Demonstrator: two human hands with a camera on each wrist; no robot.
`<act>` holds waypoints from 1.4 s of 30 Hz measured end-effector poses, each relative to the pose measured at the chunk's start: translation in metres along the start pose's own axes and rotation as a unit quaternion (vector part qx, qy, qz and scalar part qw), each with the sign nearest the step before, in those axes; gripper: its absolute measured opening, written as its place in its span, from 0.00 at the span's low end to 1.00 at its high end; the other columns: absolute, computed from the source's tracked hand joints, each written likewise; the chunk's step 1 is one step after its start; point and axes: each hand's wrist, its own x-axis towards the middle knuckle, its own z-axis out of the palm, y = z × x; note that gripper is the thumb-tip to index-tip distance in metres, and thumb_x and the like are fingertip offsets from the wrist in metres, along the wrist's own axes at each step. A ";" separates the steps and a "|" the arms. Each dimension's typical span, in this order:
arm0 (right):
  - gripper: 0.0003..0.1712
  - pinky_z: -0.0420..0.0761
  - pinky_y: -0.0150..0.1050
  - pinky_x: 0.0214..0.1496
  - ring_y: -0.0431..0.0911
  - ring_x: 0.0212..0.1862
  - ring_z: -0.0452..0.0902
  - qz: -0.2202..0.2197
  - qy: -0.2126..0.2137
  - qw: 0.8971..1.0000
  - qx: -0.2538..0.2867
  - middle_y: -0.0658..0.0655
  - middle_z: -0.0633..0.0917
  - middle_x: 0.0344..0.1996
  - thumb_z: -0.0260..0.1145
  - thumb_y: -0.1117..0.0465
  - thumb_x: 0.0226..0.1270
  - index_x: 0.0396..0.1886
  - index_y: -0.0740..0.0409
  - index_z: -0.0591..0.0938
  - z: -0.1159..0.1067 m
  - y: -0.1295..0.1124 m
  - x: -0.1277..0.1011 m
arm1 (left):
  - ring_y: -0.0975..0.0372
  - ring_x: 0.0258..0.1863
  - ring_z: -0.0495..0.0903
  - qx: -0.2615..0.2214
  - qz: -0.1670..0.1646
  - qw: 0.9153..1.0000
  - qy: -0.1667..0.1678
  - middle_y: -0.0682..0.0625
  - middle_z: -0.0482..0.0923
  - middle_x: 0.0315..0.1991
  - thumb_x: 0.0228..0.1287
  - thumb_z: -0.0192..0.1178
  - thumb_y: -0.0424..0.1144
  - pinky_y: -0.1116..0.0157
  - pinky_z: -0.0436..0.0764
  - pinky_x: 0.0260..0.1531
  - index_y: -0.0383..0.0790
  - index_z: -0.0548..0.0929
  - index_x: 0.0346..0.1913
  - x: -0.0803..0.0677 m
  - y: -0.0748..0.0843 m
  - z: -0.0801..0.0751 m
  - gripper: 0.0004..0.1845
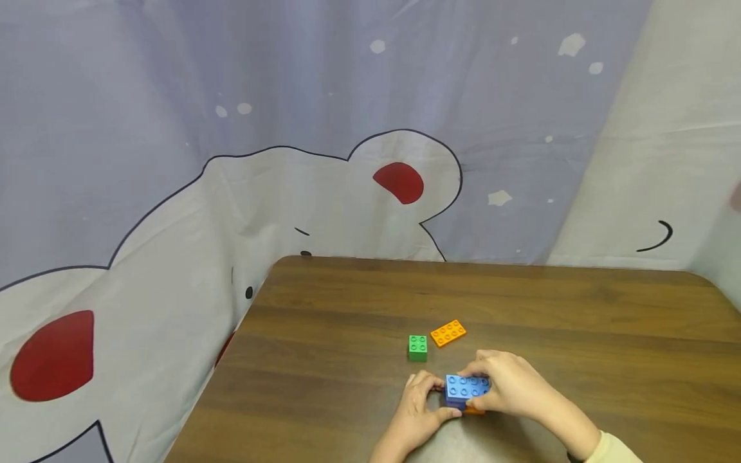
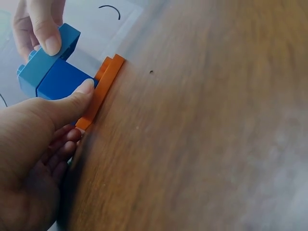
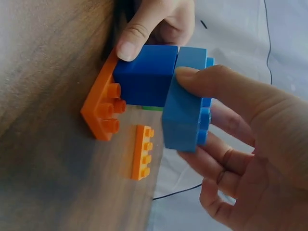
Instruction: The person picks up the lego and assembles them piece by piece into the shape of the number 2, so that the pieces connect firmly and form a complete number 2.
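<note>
Light blue brick (image 3: 183, 113): clamped between your right hand's (image 1: 512, 386) thumb and fingers, atop the dark blue brick (image 2: 65, 82); full seating couldn't be told.
Dark blue brick: pinched by your left hand (image 1: 413, 411), above the orange plate (image 3: 98, 110) on the surface (image 1: 318, 386).
Overhang: pressing its unsupported end could have levered the stack apart.
Brick lettering: you had none legible.

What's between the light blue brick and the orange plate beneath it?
The dark blue brick. The right wrist view shows it between the light blue brick and orange plate; the left wrist view agrees.
</note>
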 end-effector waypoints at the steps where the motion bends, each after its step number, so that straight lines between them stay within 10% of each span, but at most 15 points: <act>1: 0.19 0.64 0.28 0.24 0.31 0.23 0.60 -0.003 -0.001 1.000 -0.012 0.37 0.69 0.22 0.76 0.50 0.37 0.34 0.45 0.86 -0.001 -0.001 0.001 | 0.67 0.41 0.68 0.001 0.001 1.000 0.002 0.56 0.75 0.38 0.47 0.72 0.44 0.70 0.72 0.43 0.42 0.79 0.39 0.000 0.000 0.000 0.17; 10: 0.18 0.68 0.33 0.27 0.31 0.24 0.64 0.003 -0.013 0.998 -0.065 0.37 0.73 0.23 0.77 0.47 0.35 0.31 0.42 0.85 -0.005 -0.007 0.005 | 0.67 0.42 0.69 -0.008 -0.010 1.000 -0.014 0.57 0.75 0.39 0.49 0.71 0.46 0.69 0.72 0.45 0.43 0.79 0.41 0.002 0.006 -0.005 0.19; 20: 0.18 0.62 0.29 0.23 0.31 0.23 0.63 0.010 0.000 0.998 -0.054 0.36 0.71 0.22 0.77 0.49 0.33 0.30 0.40 0.84 -0.002 -0.006 0.003 | 0.68 0.43 0.78 -0.068 0.110 0.990 0.061 0.55 0.81 0.43 0.52 0.69 0.42 0.68 0.78 0.44 0.42 0.80 0.48 0.004 0.007 -0.005 0.19; 33: 0.17 0.63 0.28 0.23 0.31 0.24 0.63 0.003 -0.004 0.999 -0.043 0.36 0.72 0.22 0.77 0.49 0.34 0.31 0.41 0.85 -0.004 -0.005 0.008 | 0.65 0.39 0.80 -0.113 0.073 0.988 0.078 0.51 0.81 0.39 0.48 0.70 0.39 0.65 0.82 0.41 0.41 0.83 0.44 0.006 0.006 -0.004 0.17; 42: 0.17 0.64 0.29 0.24 0.31 0.26 0.64 -0.007 -0.035 0.999 -0.031 0.35 0.72 0.23 0.77 0.49 0.33 0.28 0.41 0.82 -0.008 -0.001 0.011 | 0.63 0.40 0.80 -0.133 0.079 0.986 0.058 0.42 0.79 0.37 0.46 0.69 0.27 0.60 0.82 0.43 0.31 0.81 0.41 0.006 0.037 -0.019 0.16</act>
